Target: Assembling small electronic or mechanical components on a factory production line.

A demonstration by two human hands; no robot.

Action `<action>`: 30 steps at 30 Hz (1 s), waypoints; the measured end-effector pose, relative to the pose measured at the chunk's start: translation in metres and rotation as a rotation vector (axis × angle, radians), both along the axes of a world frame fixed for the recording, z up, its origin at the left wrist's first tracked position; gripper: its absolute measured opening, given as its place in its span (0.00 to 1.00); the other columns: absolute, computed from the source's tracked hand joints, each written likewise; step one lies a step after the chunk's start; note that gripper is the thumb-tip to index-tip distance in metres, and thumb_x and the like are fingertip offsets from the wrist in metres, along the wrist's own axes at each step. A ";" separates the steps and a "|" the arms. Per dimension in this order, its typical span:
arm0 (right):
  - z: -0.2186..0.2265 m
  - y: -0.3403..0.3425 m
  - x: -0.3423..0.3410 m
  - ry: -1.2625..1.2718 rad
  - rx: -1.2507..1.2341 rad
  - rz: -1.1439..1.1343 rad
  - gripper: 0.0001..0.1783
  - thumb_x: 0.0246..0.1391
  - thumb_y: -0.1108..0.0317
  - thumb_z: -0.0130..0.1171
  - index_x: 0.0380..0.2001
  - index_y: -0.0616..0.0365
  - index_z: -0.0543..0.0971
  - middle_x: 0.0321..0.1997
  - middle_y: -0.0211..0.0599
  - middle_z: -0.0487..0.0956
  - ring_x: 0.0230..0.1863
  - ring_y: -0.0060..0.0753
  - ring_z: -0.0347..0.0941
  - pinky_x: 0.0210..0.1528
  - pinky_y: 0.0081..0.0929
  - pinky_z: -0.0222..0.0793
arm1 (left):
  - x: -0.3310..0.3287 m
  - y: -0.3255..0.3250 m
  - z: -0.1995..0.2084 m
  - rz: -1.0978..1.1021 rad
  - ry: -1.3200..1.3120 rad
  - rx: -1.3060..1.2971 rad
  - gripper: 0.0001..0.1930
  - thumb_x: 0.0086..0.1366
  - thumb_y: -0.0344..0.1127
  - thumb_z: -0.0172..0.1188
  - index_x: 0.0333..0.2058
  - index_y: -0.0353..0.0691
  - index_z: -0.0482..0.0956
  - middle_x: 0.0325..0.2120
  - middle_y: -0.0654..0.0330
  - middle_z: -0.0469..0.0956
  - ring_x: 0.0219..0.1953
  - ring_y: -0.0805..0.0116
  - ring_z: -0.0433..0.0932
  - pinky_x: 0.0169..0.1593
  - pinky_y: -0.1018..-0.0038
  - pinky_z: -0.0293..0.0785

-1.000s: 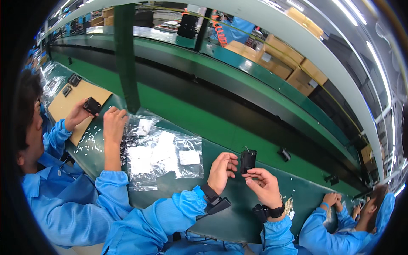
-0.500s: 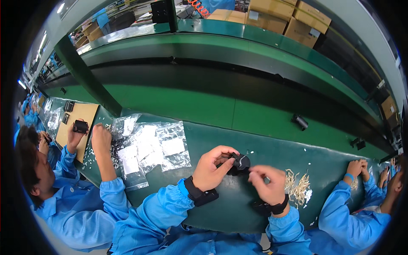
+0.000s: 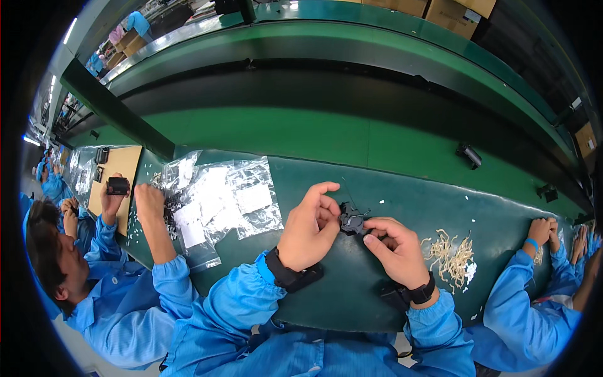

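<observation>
A small black plastic part [image 3: 353,221] with a rounded grey face is held just above the green table, between my two hands. My left hand [image 3: 310,227] pinches its left side with thumb and fingers, the index finger raised off it. A thin wire or thread seems to stick up from the part's top. On the other side, my right hand [image 3: 398,249] has thumb and fingertips closed at the part's lower right edge. The fingers partly cover the part, so its exact kind cannot be made out.
Clear plastic bags [image 3: 254,217] with white sheets lie left of my hands. A pile of beige, string-like pieces [image 3: 453,256] is to the right. Co-workers sit on both sides; one holds a black part [image 3: 117,186]. A black cylindrical part [image 3: 468,156] rests on the green strip beyond.
My right hand has moved from beside the black part to grip its right side. The part has turned, showing a different face. My left index finger has lifted. The view has shifted slightly.
</observation>
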State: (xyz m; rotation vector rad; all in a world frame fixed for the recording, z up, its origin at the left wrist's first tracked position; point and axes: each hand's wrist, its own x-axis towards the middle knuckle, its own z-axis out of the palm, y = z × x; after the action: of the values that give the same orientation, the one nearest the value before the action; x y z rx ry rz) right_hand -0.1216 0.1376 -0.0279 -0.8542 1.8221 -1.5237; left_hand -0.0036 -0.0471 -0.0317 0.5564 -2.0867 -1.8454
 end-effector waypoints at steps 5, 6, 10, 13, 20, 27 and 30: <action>-0.001 0.000 0.002 0.000 0.016 0.028 0.14 0.60 0.74 0.65 0.49 0.65 0.82 0.46 0.36 0.82 0.40 0.21 0.77 0.37 0.19 0.75 | 0.001 0.002 0.006 -0.064 0.021 0.310 0.29 0.65 0.15 0.53 0.65 0.37 0.63 0.46 0.57 0.77 0.44 0.74 0.78 0.49 0.75 0.75; -0.002 0.000 0.002 0.001 0.009 0.026 0.14 0.60 0.74 0.65 0.49 0.65 0.81 0.46 0.36 0.82 0.40 0.20 0.77 0.37 0.18 0.75 | 0.001 0.004 0.008 -0.062 0.019 0.313 0.29 0.65 0.15 0.53 0.65 0.37 0.63 0.46 0.57 0.77 0.44 0.74 0.78 0.49 0.75 0.75; -0.010 0.003 0.003 -0.123 -0.010 -0.015 0.13 0.60 0.73 0.66 0.48 0.64 0.80 0.46 0.36 0.81 0.39 0.18 0.77 0.36 0.17 0.74 | 0.002 0.007 0.012 -0.127 0.036 0.328 0.27 0.66 0.16 0.53 0.64 0.36 0.65 0.49 0.55 0.78 0.49 0.71 0.79 0.54 0.74 0.75; -0.002 0.002 0.005 -0.178 -0.026 -0.065 0.13 0.59 0.74 0.67 0.46 0.63 0.79 0.44 0.35 0.81 0.39 0.17 0.77 0.36 0.16 0.74 | 0.003 0.011 0.017 -0.152 0.035 0.304 0.26 0.65 0.17 0.54 0.63 0.35 0.69 0.51 0.52 0.78 0.52 0.69 0.79 0.57 0.73 0.75; 0.001 0.003 0.006 -0.056 -0.097 -0.085 0.11 0.57 0.76 0.68 0.44 0.64 0.80 0.45 0.36 0.79 0.39 0.19 0.78 0.35 0.15 0.75 | 0.007 0.020 0.018 -0.129 0.062 0.093 0.25 0.63 0.16 0.56 0.60 0.32 0.74 0.47 0.49 0.82 0.51 0.68 0.82 0.54 0.73 0.78; 0.005 0.003 0.009 0.006 -0.112 -0.088 0.09 0.56 0.78 0.67 0.39 0.66 0.81 0.49 0.40 0.78 0.40 0.21 0.78 0.34 0.16 0.76 | 0.009 0.026 0.019 -0.094 0.062 -0.003 0.24 0.62 0.16 0.56 0.58 0.31 0.76 0.42 0.49 0.85 0.45 0.68 0.85 0.50 0.74 0.81; 0.005 0.003 0.010 0.023 -0.106 -0.094 0.08 0.55 0.78 0.68 0.39 0.65 0.82 0.49 0.40 0.78 0.39 0.21 0.78 0.33 0.16 0.76 | 0.010 0.026 0.019 -0.077 0.059 -0.033 0.23 0.61 0.16 0.56 0.56 0.32 0.77 0.42 0.48 0.85 0.45 0.67 0.86 0.49 0.74 0.81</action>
State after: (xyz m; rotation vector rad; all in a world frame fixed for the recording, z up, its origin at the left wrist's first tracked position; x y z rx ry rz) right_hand -0.1119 0.1404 -0.0230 -0.8487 1.8343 -1.6892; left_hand 0.0066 -0.0209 -0.0123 0.4137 -2.1231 -1.8417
